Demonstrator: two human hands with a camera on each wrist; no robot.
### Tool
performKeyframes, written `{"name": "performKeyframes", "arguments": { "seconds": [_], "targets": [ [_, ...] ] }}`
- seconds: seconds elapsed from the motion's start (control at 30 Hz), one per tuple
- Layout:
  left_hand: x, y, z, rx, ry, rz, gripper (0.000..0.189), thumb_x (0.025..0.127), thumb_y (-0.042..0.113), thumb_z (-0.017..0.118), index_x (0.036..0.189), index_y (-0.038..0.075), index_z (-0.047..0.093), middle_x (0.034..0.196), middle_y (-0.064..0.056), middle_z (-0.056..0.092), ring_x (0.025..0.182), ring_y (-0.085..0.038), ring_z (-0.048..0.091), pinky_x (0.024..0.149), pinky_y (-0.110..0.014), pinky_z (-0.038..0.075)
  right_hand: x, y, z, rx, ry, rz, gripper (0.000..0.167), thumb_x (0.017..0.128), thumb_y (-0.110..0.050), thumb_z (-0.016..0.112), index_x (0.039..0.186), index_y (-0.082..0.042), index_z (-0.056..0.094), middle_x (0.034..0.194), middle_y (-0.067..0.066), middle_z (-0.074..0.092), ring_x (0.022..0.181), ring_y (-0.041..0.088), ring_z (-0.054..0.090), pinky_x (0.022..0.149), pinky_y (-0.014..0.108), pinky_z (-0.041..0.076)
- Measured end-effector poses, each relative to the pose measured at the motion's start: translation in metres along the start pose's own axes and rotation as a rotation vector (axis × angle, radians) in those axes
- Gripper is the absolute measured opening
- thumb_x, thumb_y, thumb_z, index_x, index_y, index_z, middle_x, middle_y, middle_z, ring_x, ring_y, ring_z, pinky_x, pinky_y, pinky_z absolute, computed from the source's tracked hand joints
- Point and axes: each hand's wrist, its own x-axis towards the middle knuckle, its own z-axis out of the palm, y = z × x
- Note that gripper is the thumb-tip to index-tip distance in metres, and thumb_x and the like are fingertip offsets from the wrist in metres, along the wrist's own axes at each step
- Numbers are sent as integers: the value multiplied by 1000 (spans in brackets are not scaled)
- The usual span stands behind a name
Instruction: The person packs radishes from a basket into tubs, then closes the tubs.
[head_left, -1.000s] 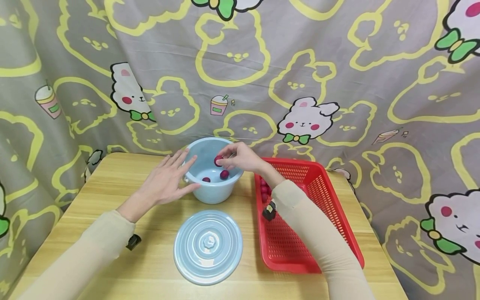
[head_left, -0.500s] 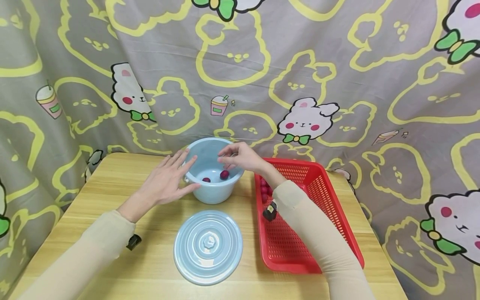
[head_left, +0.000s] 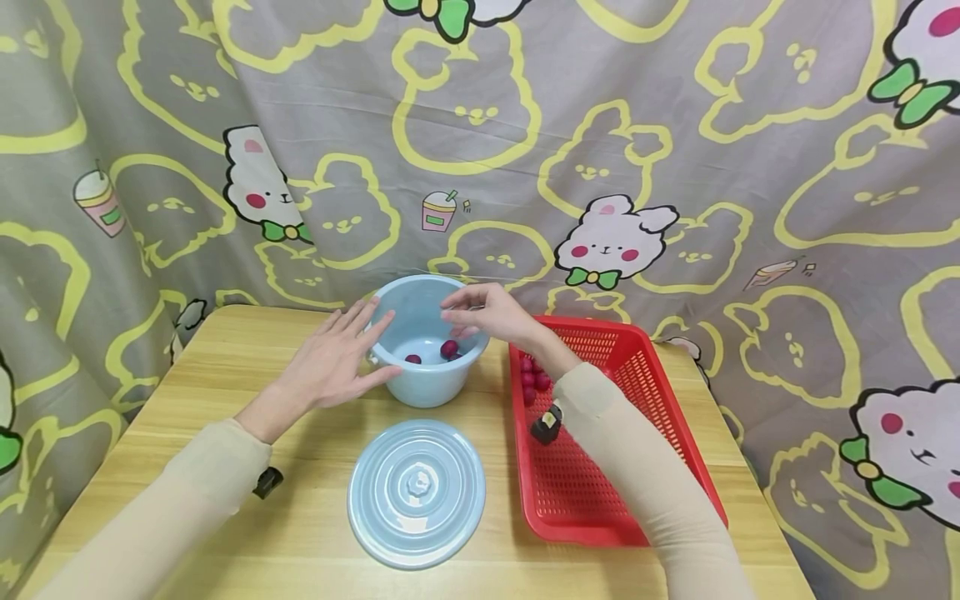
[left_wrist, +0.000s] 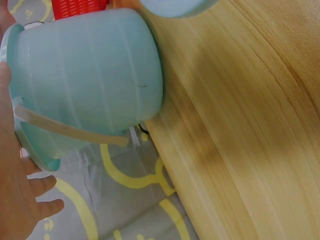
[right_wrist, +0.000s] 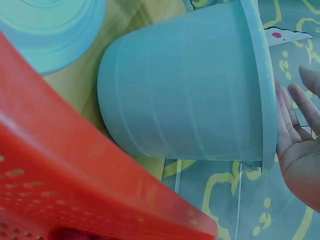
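Note:
A light blue bucket stands upright at the back of the table with several dark red, plum-like balls inside. My left hand is spread at its left rim, fingers straight. Over the right side of the opening, my right hand has loosely bent fingers and holds nothing; in the right wrist view its fingers are apart beside the rim. The bucket's pale handle hangs down in the left wrist view. To the right, a red perforated basket holds more dark red balls, partly hidden by my forearm.
A round light blue lid with a small knob lies on the wooden table in front of the bucket. A patterned grey curtain hangs close behind the table.
The right hand let a dark red ball go into the bucket, and its fingers parted. It has since shifted slightly right. The left hand has stayed in place.

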Motion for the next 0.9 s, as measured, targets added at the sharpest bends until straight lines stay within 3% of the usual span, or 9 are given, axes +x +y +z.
{"name": "performKeyframes", "arguments": {
  "seconds": [0.17,0.37,0.63,0.9],
  "targets": [
    [0,-1,1,-4,-1,0,93,100,71,51,169,14,27,178,-18,15,164,-43,23,131,-64,25,-6,0,-4,21,10,6,37,100,-15,73,130,5,68,95,4,75,100,41,78,91,46,66],
    [-1,-1,1,-6,1,1,93,100,71,51,169,14,27,178,-17,15,163,-43,23,131,-65,25,-15,0,-11,18,36,-7,29,99,-16,74,125,-3,72,98,5,77,103,48,76,87,42,67],
    [0,-1,1,-1,13,9,92,99,71,52,168,14,29,178,-18,16,163,-43,24,130,-65,26,-26,3,-21,30,71,-26,30,100,-15,73,126,-1,72,98,6,76,85,24,80,84,42,68],
    [0,-2,2,-1,20,15,92,99,71,53,168,14,30,178,-18,17,163,-43,25,130,-65,27,-39,8,-35,22,118,-28,39,99,-16,74,131,6,68,107,14,76,84,18,76,85,47,67]
  ]
}}
